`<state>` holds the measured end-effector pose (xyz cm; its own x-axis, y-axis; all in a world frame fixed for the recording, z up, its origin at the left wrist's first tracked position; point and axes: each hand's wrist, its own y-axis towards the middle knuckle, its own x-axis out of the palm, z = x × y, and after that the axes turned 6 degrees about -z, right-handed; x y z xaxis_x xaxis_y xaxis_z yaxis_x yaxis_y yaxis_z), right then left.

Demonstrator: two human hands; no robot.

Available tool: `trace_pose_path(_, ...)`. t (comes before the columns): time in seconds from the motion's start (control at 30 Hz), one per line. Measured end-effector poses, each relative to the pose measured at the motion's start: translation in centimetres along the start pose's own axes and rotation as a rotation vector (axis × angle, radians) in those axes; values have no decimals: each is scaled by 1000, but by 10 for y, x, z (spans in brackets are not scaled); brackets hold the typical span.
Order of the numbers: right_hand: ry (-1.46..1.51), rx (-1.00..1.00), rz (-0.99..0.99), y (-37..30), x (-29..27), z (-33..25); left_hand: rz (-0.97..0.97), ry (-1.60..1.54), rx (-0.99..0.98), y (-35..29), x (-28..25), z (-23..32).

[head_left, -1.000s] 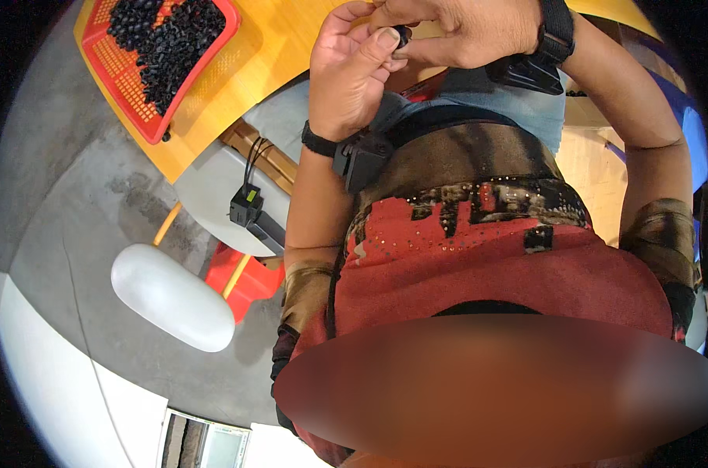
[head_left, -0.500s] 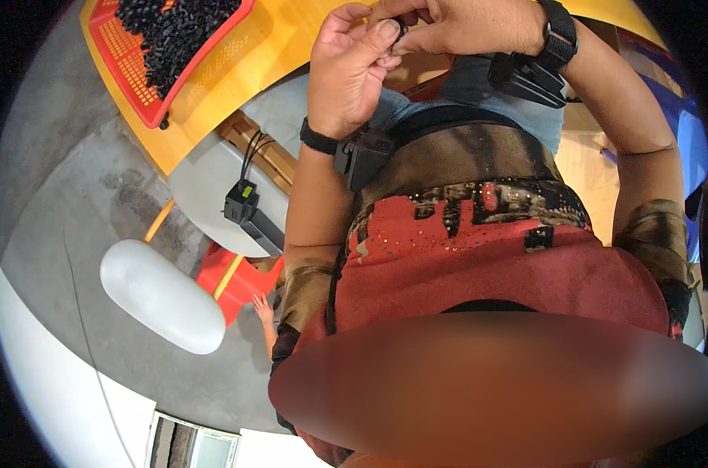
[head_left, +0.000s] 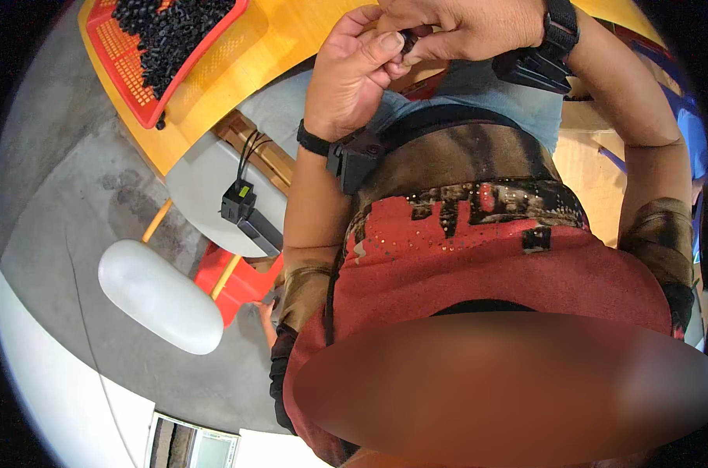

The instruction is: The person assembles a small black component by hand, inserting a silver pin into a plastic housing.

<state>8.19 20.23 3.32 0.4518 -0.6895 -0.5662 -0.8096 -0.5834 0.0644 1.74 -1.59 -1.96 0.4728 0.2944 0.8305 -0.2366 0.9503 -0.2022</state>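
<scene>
My left hand (head_left: 358,70) and my right hand (head_left: 475,27) meet at the top of the view, over the edge of the yellow table (head_left: 248,66). Between their pinched fingertips sits a small black part (head_left: 408,42), mostly covered by the fingers, so its exact kind does not show. The left thumb presses beside it, and the right fingers close on it from the other side. To the left, a red perforated basket (head_left: 149,117) on the table holds a heap of small black pieces (head_left: 174,47).
A white chair seat (head_left: 213,199) with a black cabled device (head_left: 238,201) on it stands left of my body. Beyond are a white padded backrest (head_left: 160,296) and a red stool (head_left: 213,273). Another person's hand (head_left: 266,312) shows by the stool.
My hands stay together on the black part, shifted slightly, with the right hand turned a little. The other person's spread hand by the stool has moved lower and now shows a dark object near it.
</scene>
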Motion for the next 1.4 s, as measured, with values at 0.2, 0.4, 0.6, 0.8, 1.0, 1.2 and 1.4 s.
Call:
trace_pose_path(0.2,64,-27,-15,4,-4,-7,68,36,-24,-3,13,3)
trace_pose_path(0.4,31,-6,191,8,5,-18,-9,-66,84,-3,-1,0)
trace_pose_path(0.6,68,112,104,1,6,-15,59,-4,69,-7,-2,-3)
trace_pose_path(0.8,39,-121,111,9,3,-11,24,-24,43,-7,4,2)
trace_pose_path(1.0,1,-78,112,10,3,-11,109,0,9,-7,5,6)
trace_pose_path(1.2,105,130,404,2,17,-29,-71,19,118,0,8,9)
trace_pose_path(1.4,421,159,703,11,52,-7,-499,65,403,29,-26,7)
